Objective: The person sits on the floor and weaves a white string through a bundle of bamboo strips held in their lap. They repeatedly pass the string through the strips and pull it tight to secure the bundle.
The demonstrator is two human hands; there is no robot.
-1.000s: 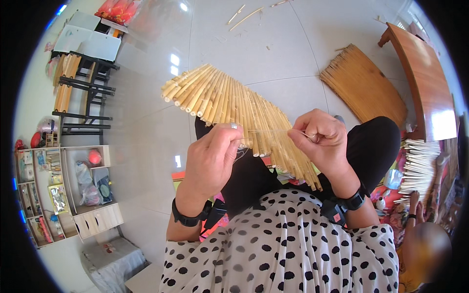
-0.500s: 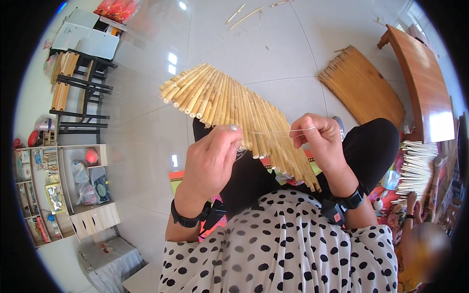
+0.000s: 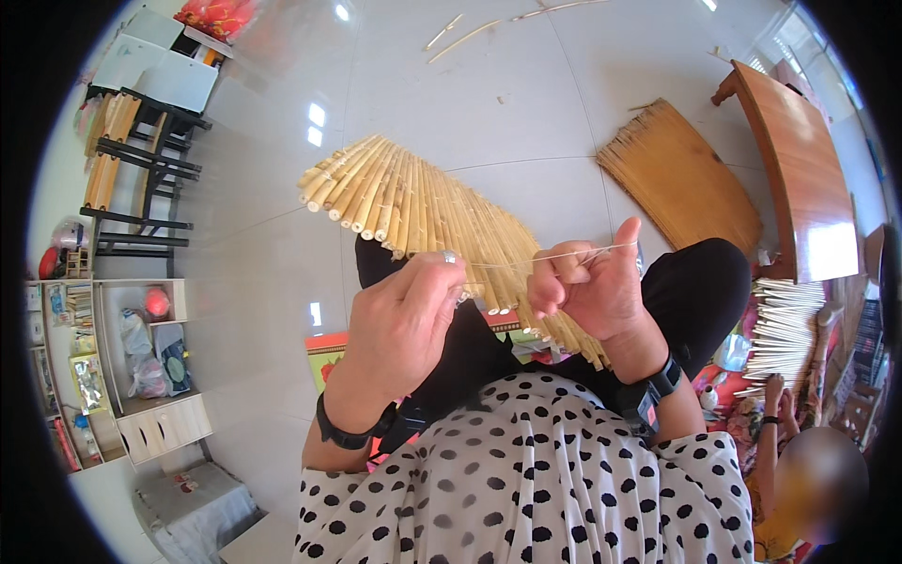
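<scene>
A mat of straw-coloured reed stalks (image 3: 423,197), tied side by side, fans out in front of me over my lap. My left hand (image 3: 409,315), with a ring on it, is closed at the mat's near edge; its fingertips are partly hidden. From there a thin white string (image 3: 512,262) runs taut to my right hand (image 3: 592,287). The right hand's fingers are curled round the string, and its thumb stretches up with the string drawn across it. That hand is over the right part of the mat.
A brown slatted mat (image 3: 681,179) lies on the tiled floor beside a wooden table (image 3: 799,179). Pale sticks (image 3: 785,324) lie at right, near another person's hand (image 3: 772,387). Shelves (image 3: 155,357) and black-framed stools (image 3: 146,169) stand left. Loose stalks (image 3: 460,42) lie ahead.
My right hand has turned and its thumb has swung up, the string now drawn across it. It has shifted slightly left. My left hand stays at the mat's edge.
</scene>
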